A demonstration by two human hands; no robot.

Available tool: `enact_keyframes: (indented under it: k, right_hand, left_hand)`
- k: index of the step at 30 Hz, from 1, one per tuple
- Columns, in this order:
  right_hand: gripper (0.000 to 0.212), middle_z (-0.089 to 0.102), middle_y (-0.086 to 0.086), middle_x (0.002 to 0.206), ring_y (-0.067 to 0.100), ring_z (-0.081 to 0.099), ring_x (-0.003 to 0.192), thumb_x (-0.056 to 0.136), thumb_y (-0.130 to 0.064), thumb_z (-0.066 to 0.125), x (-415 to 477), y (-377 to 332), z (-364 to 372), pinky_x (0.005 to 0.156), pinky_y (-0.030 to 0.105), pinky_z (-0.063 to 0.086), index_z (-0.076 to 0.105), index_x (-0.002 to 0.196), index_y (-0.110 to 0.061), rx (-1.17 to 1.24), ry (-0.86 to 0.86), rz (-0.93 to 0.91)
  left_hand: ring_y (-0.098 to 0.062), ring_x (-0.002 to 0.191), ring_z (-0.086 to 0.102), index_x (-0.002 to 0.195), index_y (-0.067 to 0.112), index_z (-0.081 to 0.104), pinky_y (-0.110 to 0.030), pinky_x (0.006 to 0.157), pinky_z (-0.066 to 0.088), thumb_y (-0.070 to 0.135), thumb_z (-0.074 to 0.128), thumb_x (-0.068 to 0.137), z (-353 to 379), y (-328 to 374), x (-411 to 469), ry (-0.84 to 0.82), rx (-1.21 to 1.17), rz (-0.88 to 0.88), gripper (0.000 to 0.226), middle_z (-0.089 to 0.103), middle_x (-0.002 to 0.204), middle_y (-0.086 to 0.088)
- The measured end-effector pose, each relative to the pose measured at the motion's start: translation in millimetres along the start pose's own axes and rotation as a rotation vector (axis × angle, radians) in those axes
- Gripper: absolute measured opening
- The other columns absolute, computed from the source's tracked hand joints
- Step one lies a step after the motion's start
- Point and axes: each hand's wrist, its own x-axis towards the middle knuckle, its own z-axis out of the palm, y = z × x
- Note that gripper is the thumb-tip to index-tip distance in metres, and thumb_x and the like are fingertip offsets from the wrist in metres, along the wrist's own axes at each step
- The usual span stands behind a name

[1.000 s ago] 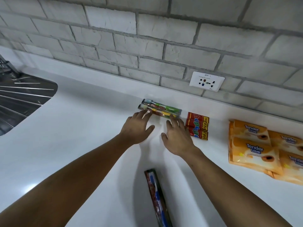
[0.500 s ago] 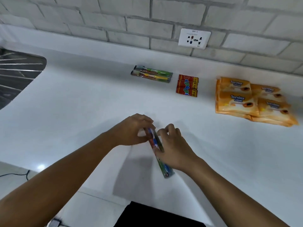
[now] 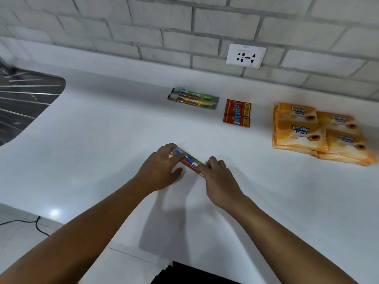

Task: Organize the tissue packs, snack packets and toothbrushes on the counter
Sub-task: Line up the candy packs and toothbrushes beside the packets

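In the head view, a toothbrush pack (image 3: 187,160) is lying slantwise between the two hands, its far end pointing away and to the left. It is a long, narrow wrapper, partly clear, with red print along one side and a green strip along the other. A blue and white brush is showing inside it, its head sitting at the left hand's end. The left hand (image 3: 159,171) is gripping that end, fingers curling over the top and thumb lying out on the near side. The right hand (image 3: 220,179) is pinching the nearer end, its fingers bending down over the wrapper. Both hands are clamping on the one pack, one at each end, with its middle showing between them. Whether the pack is touching the white desk (image 3: 102,140) or being held just above it, I cannot tell.

Beyond the hands, near the wall, two more toothbrushes (image 3: 193,98) are lying side by side in their wrappers, one green, one yellow. Just right of them, beyond the right hand, red snack packets (image 3: 237,115) are sitting in a tight block. Farther right, well apart from the right hand, orange tissue packs (image 3: 315,132) are lying in an overlapping pile. Far to the left of the left hand, a steel drainer (image 3: 24,103) is sitting in the desk. A socket (image 3: 246,55) is showing on the brick wall (image 3: 143,27) beyond the snack packets.
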Motion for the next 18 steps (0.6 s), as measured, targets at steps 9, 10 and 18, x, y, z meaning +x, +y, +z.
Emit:
enact_keyframes:
  k: [9, 10, 18]
  right_hand:
    - [0.043, 0.050, 0.009, 0.131, 0.023, 0.048, 0.110, 0.096, -0.025, 0.062, 78, 5, -9, 0.081, 0.035, 0.052, 0.060, 0.136, -0.011, -0.060, 0.118, 0.002]
    - [0.043, 0.050, 0.009, 0.133, 0.023, 0.049, 0.112, 0.096, -0.026, 0.061, 86, 7, -10, 0.082, 0.035, 0.052, 0.060, 0.136, -0.011, -0.075, 0.121, 0.001]
    - [0.048, 0.042, 0.005, 0.148, 0.024, 0.046, 0.123, 0.098, -0.032, 0.058, 138, 23, -21, 0.092, 0.037, 0.047, 0.054, 0.142, -0.012, -0.115, 0.109, 0.046]
  left_hand:
    - [-0.030, 0.132, 0.053, 0.157, 0.016, 0.041, -0.044, 0.107, 0.050, 0.043, 0.043, 0.108, -6, -26, 52, -0.062, 0.150, -0.288, 0.056, 0.031, 0.161, -0.017]
    - [-0.030, 0.133, 0.052, 0.157, 0.016, 0.040, -0.045, 0.107, 0.049, 0.043, 0.042, 0.108, -7, -31, 60, -0.067, 0.160, -0.291, 0.056, 0.031, 0.160, -0.017]
    - [-0.029, 0.130, 0.052, 0.158, 0.018, 0.034, -0.045, 0.106, 0.049, 0.044, 0.034, 0.108, 1, -52, 117, -0.099, 0.163, -0.376, 0.056, 0.037, 0.155, -0.013]
